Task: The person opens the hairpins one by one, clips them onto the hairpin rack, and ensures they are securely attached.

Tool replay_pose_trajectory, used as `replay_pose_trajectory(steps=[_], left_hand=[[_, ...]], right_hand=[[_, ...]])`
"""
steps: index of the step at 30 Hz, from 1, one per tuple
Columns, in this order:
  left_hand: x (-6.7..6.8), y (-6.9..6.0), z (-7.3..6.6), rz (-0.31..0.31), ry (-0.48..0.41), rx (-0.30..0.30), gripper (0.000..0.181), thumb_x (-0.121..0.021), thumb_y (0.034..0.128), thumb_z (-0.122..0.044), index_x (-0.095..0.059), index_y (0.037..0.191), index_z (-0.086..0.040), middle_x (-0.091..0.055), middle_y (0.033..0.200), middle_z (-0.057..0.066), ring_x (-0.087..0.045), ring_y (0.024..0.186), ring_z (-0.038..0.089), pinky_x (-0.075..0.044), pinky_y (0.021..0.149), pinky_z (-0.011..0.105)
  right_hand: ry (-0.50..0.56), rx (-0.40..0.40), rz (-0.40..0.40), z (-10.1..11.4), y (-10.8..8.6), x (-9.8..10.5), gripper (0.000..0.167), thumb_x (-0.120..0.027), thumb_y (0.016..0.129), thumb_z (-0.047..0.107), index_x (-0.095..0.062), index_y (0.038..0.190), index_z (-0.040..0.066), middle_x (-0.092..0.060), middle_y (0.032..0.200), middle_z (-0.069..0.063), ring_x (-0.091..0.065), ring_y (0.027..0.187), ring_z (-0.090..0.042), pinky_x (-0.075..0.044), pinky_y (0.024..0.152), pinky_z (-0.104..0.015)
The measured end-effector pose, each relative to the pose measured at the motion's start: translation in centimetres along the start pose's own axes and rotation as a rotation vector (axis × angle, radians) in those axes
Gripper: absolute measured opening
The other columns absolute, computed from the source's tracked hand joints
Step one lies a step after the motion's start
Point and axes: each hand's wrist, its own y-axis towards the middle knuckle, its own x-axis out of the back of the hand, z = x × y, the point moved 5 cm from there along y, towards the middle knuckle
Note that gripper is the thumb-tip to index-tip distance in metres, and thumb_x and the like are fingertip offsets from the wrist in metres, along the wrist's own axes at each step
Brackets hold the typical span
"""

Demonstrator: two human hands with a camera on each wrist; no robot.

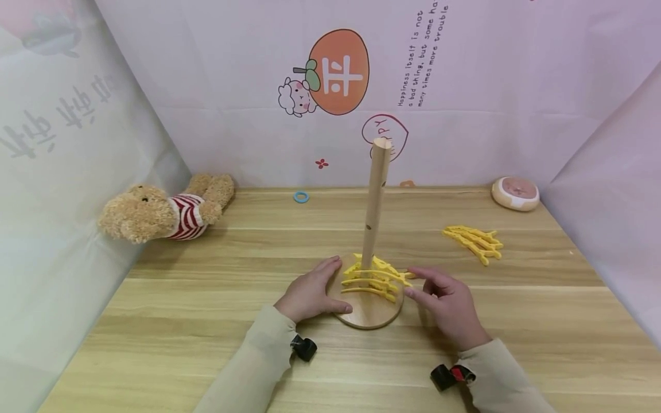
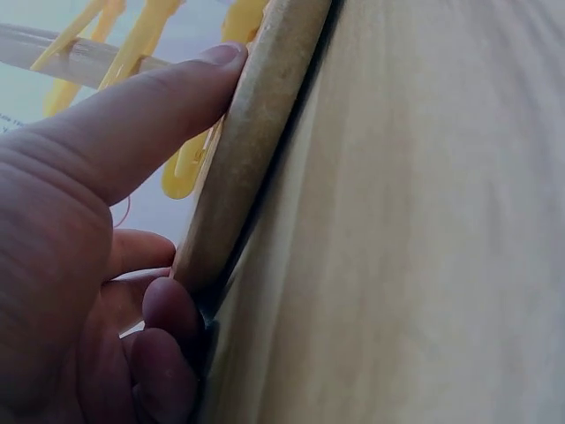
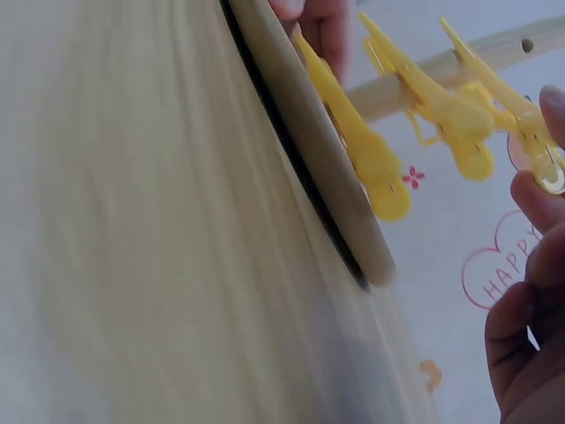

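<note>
Now, your right hand [image 1: 449,307] has its grip pinching a long yellow plastic clip [image 3: 527,117] at the upright pale wooden post [image 1: 378,201], your left hand [image 1: 310,294] holding the round wooden base [image 1: 364,315], and an early release or sideways tug could make it slip.

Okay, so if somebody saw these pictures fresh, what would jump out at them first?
Probably the upright wooden post on its round base, standing mid-table, with yellow clips around its lower part. The left hand holds the base's edge, while the right hand pinches the end of the top clip. At the back left, a teddy bear in red-and-white stripes lies against the pale backdrop.
</note>
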Motion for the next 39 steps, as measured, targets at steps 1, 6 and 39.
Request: replay_pose_trajectory(steps=[1, 6, 39], left_hand=[[-0.1, 0.0, 0.0, 0.0, 0.007, -0.002, 0.106, -0.085, 0.0748, -0.053, -0.034, 0.158, -0.013, -0.027, 0.164, 0.0, -0.033, 0.147, 0.029, -0.035, 0.113, 0.052], [-0.2, 0.1, 0.1, 0.0, 0.02, -0.002, 0.105, -0.084, 0.0752, -0.053, -0.034, 0.157, -0.012, -0.027, 0.165, 0.0, -0.033, 0.147, 0.028, -0.035, 0.113, 0.052], [-0.3, -0.2, -0.4, 0.018, 0.057, -0.01, 0.103, -0.082, 0.0776, -0.055, -0.033, 0.158, -0.012, -0.023, 0.166, 0.0, -0.031, 0.148, 0.027, -0.036, 0.111, 0.057]], right_hand=[[0.006, -0.006, -0.005, 0.0, 0.0, -0.2, 0.033, -0.08, 0.086, 0.01, -0.074, 0.118, 0.007, -0.055, 0.074, -0.001, -0.047, 0.061, -0.011, -0.04, 0.049, -0.025], [0.017, -0.005, -0.032, 0.0, -0.1, -0.9, 0.033, -0.08, 0.087, 0.013, -0.074, 0.12, 0.009, -0.056, 0.077, -0.002, -0.048, 0.063, -0.012, -0.041, 0.05, -0.025], [-0.006, 0.076, -0.066, 3.3, -0.3, -2.0, 0.039, -0.076, 0.083, -0.007, -0.071, 0.121, -0.001, -0.054, 0.074, -0.004, -0.046, 0.062, -0.009, -0.039, 0.05, -0.021]])
